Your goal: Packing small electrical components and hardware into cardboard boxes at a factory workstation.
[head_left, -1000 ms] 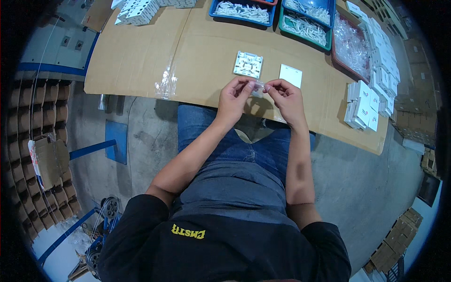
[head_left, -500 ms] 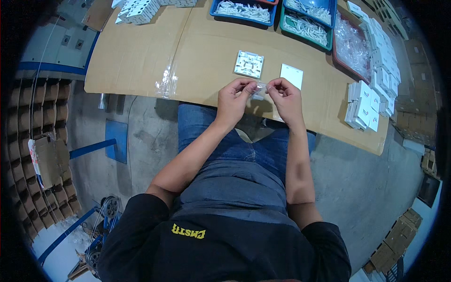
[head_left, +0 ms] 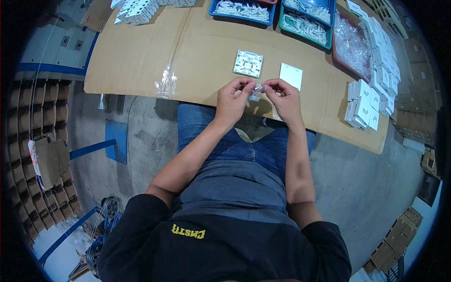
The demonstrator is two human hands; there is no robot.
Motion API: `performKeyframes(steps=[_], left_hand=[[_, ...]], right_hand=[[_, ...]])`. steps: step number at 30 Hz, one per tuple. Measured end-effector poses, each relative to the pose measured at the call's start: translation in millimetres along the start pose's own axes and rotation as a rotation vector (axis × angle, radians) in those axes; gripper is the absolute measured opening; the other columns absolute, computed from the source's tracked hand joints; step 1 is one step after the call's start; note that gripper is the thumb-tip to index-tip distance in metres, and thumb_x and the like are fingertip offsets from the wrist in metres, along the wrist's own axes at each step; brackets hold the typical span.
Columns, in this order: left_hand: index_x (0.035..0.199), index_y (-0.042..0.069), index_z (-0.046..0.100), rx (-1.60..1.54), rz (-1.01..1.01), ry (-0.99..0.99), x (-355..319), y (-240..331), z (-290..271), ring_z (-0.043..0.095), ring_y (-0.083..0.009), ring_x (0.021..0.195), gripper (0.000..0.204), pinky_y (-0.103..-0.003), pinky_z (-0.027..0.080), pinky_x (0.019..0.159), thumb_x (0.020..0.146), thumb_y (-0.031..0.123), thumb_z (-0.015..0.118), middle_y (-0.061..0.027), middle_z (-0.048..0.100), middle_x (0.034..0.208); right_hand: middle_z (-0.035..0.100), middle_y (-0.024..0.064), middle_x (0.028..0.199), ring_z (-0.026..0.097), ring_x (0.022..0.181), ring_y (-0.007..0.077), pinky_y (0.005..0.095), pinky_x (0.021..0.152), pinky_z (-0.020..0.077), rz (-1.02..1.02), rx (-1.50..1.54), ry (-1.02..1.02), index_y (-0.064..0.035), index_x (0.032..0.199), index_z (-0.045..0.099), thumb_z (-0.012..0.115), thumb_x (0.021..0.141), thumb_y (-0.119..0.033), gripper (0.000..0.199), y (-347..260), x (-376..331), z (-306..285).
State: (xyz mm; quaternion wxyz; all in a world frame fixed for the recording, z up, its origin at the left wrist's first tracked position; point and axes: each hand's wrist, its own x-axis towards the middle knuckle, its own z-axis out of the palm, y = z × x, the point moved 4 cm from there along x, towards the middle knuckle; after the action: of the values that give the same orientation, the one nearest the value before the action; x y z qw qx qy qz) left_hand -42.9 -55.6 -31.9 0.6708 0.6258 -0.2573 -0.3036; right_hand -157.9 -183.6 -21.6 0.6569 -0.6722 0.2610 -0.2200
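Between my two hands, just above the table's near edge, is a small clear plastic bag (head_left: 255,96). My left hand (head_left: 232,99) pinches its left side with thumb and forefinger. The right hand (head_left: 284,99) grips the other side in the same way, and the fingertips nearly meet. What lies inside the bag is too small to make out. Beyond my fingers, a square white frame (head_left: 248,64) with fittings on its face rests on the cardboard-covered table (head_left: 202,61). A plain white plate (head_left: 291,75) lies just past my right hand.
Blue trays (head_left: 243,11) and a green tray (head_left: 305,31) of small white parts stand at the back. A reddish tray (head_left: 350,47) holds clear bags. Stacked white plates (head_left: 362,105) line the right side, and white pieces (head_left: 137,11) sit at the far left.
My hands have drawn slightly closer together, the right moving a little to the left. The bag between them now looks more bunched up.
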Motion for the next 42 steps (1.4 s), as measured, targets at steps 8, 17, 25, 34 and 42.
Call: performKeyframes(steps=[8, 17, 25, 34, 42], left_hand=[[0.105, -0.002, 0.068, 0.169, 0.068, 0.025, -2, 10, 1, 0.063, -0.0085, 0.089, 0.016, -0.026, 0.052, 0.08, 0.1, 0.013, 0.066, -0.0032, 0.07, 0.093], [0.108, -0.002, 0.067, 0.007, 0.06, -0.008, 2, 4, 1, 0.065, -0.0101, 0.09, 0.016, -0.026, 0.052, 0.082, 0.1, 0.012, 0.065, -0.0046, 0.07, 0.096], [0.109, -0.002, 0.069, 0.036, 0.031, -0.042, 2, 7, 1, 0.064, -0.0085, 0.088, 0.017, -0.025, 0.052, 0.08, 0.097, 0.011, 0.068, -0.0042, 0.071, 0.097], [0.106, -0.002, 0.07, 0.102, 0.078, -0.021, 0, 4, 0, 0.063, -0.0078, 0.085, 0.015, -0.025, 0.051, 0.078, 0.096, 0.009, 0.068, -0.0025, 0.07, 0.093], [0.107, -0.002, 0.069, 0.074, 0.012, -0.058, 3, -4, -1, 0.063, -0.0085, 0.086, 0.015, -0.025, 0.052, 0.08, 0.098, 0.009, 0.065, -0.003, 0.07, 0.094]], right_hand=[[0.067, -0.0008, 0.082, 0.056, 0.074, 0.0052, 0.0217, 0.067, 0.0462, -0.03, -0.061, 0.042, 0.0017, 0.097, 0.071, 0.071, 0.093, -0.009, 0.011, -5, -2, 4], [0.067, -0.0015, 0.083, 0.054, 0.074, 0.0048, 0.0207, 0.067, 0.0454, -0.066, -0.01, 0.045, 0.0001, 0.1, 0.074, 0.071, 0.091, -0.007, 0.012, -4, 1, 7], [0.066, -0.0025, 0.08, 0.052, 0.072, 0.0042, 0.0206, 0.064, 0.0438, -0.071, -0.086, 0.049, 0.0006, 0.098, 0.074, 0.072, 0.092, -0.009, 0.012, -1, 1, 7], [0.065, -0.0027, 0.08, 0.052, 0.072, 0.0039, 0.021, 0.063, 0.0432, -0.061, -0.105, 0.02, 0.0008, 0.097, 0.072, 0.072, 0.092, -0.009, 0.012, 8, 2, 9], [0.068, -0.0005, 0.083, 0.057, 0.076, 0.0048, 0.0212, 0.067, 0.0468, 0.005, -0.078, 0.021, 0.001, 0.098, 0.071, 0.069, 0.095, -0.008, 0.01, 11, 2, 5]])
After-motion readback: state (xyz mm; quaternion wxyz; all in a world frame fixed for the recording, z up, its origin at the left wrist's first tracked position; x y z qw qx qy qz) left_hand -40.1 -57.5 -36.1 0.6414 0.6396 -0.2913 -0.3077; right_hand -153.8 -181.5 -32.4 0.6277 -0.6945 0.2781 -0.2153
